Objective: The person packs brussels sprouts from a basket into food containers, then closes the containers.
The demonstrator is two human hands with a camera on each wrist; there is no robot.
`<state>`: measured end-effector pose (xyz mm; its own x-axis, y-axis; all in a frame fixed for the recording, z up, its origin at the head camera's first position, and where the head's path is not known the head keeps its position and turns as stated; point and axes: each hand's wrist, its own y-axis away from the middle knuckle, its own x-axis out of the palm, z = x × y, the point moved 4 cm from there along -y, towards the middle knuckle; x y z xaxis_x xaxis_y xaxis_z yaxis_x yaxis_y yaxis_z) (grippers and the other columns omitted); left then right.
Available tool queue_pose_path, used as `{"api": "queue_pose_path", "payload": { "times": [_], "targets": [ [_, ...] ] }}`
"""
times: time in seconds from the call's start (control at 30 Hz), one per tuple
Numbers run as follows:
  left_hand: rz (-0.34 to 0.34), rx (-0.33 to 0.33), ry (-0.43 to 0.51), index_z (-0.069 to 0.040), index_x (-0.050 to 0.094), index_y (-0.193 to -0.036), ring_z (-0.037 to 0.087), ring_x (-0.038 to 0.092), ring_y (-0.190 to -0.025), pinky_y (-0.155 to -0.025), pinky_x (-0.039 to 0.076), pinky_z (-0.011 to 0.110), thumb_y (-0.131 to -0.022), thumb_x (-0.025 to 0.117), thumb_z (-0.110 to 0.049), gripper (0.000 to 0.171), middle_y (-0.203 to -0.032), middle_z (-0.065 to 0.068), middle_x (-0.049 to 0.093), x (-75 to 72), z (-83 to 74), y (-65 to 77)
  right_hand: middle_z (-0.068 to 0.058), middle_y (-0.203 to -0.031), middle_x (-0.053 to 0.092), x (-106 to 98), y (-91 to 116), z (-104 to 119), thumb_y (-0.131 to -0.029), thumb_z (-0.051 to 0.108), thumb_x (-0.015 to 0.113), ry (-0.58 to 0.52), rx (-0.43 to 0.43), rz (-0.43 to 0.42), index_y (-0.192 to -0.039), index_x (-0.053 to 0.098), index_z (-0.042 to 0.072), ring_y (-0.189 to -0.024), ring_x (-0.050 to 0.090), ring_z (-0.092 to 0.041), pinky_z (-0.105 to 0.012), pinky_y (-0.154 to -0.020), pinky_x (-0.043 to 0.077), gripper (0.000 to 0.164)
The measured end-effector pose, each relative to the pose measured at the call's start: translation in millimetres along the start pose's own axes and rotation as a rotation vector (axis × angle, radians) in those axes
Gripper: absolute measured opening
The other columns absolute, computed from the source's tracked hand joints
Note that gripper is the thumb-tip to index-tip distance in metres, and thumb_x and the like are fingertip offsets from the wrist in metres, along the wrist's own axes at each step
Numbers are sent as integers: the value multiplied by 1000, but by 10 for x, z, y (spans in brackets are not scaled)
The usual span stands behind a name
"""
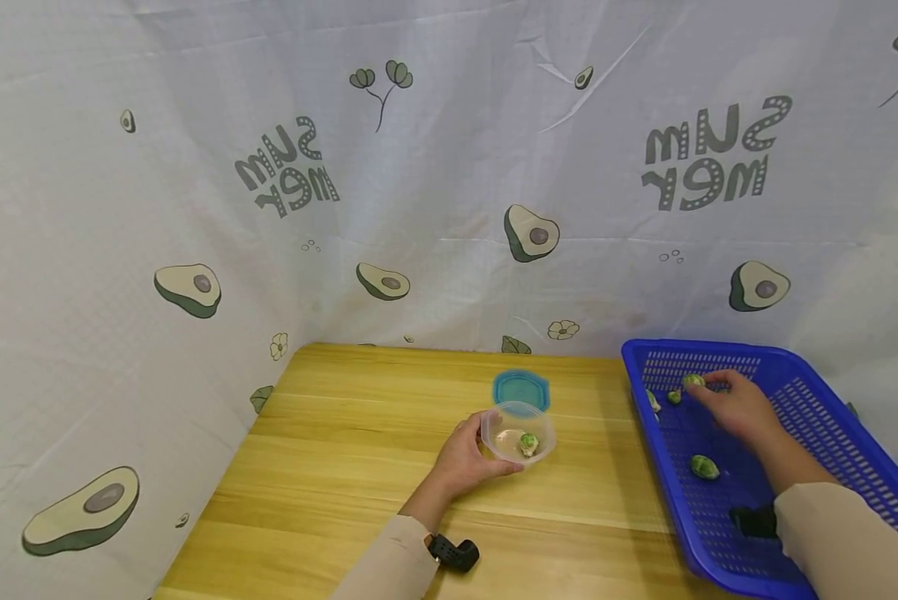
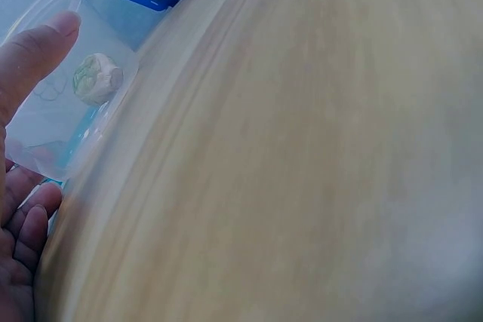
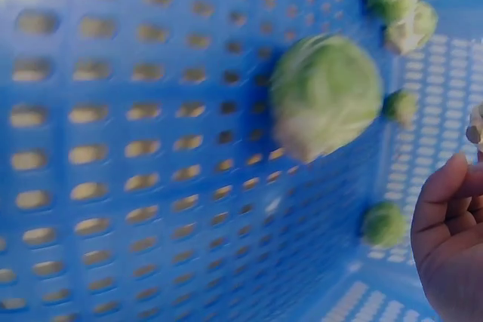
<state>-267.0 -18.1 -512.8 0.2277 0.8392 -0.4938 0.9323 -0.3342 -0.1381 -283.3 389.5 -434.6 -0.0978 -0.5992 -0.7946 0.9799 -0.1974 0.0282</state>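
Note:
My left hand (image 1: 459,460) grips a small clear plastic container (image 1: 504,440) by its side, thumb at the front and fingers behind. One Brussels sprout (image 1: 528,444) lies inside it; the left wrist view shows the same sprout (image 2: 98,79) through the tilted clear wall. Over the far left part of a blue plastic basket (image 1: 677,508), my right hand (image 1: 744,414) pinches another Brussels sprout (image 1: 693,380) between thumb and fingertips. That sprout is cut off by the right wrist view's edge. Loose in the basket lie several more, among them a larger sprout (image 3: 326,97).
Behind the container, a blue lid (image 1: 521,385) lies on the wooden table (image 1: 328,467). The basket has raised perforated walls and stands at the table's right. A printed curtain (image 1: 449,167) hangs along the back and left side.

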Motion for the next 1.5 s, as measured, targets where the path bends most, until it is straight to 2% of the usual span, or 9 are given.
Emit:
{"api": "queue_pose_path", "payload": {
  "times": [0.17, 0.33, 0.63, 0.97, 1.13, 1.3, 1.5],
  "targets": [
    [-3, 3, 1, -23, 46, -129, 8, 49, -105, -90, 42, 31, -59, 81, -54, 85, -116, -11, 50, -1, 9, 1, -25, -95, 54, -30, 20, 242, -90, 52, 49, 30, -67, -54, -120, 45, -9, -73, 54, -31, -36, -55, 40, 68],
    [-4, -1, -13, -22, 46, -131, 8, 49, -106, -90, 41, 31, -59, 81, -55, 87, -116, -10, 50, 0, 14, 1, -17, -87, 53, -53, 65, 471, -89, 54, 49, 23, -83, -75, -121, 45, -5, -65, 49, -25, -32, -51, 37, 67],
    [6, 2, 2, -21, 45, -131, 9, 49, -107, -90, 41, 30, -59, 81, -54, 87, -117, -9, 50, 4, 8, 1, -12, -80, 48, -137, 174, 926, -87, 59, 49, 7, -163, -82, -126, 43, 0, -57, 44, -23, -34, -46, 35, 70],
    [6, 5, -19, -21, 43, -133, 8, 48, -108, -91, 42, 29, -59, 80, -55, 89, -117, -10, 49, 3, 17, -9, -10, -74, 40, -190, 397, 1547, -87, 53, 55, -77, -277, -67, -124, 47, 9, -52, 39, -22, -33, -42, 32, 58],
    [4, 12, -5, -18, 43, -133, 11, 49, -108, -91, 42, 30, -60, 81, -54, 90, -118, -7, 50, 2, 8, -9, -8, -70, 39, -151, 506, 1812, -87, 47, 59, -116, -368, -52, -120, 49, 11, -49, 37, -22, -33, -42, 32, 49],
    [7, 10, -5, -18, 43, -133, 11, 49, -109, -91, 42, 30, -60, 81, -54, 90, -119, -6, 50, 0, 7, -3, -8, -69, 40, -35, 586, 1985, -88, 42, 60, -147, -458, -10, -118, 50, 12, -51, 38, -21, -32, -47, 35, 44],
    [9, 17, -8, -19, 43, -134, 11, 48, -109, -91, 42, 29, -60, 80, -54, 90, -119, -6, 49, -3, 9, 0, -7, -68, 41, 188, 646, 2080, -86, 47, 60, -138, -465, 70, -117, 50, 18, -51, 38, -21, -33, -48, 36, 43]
  ]
}}
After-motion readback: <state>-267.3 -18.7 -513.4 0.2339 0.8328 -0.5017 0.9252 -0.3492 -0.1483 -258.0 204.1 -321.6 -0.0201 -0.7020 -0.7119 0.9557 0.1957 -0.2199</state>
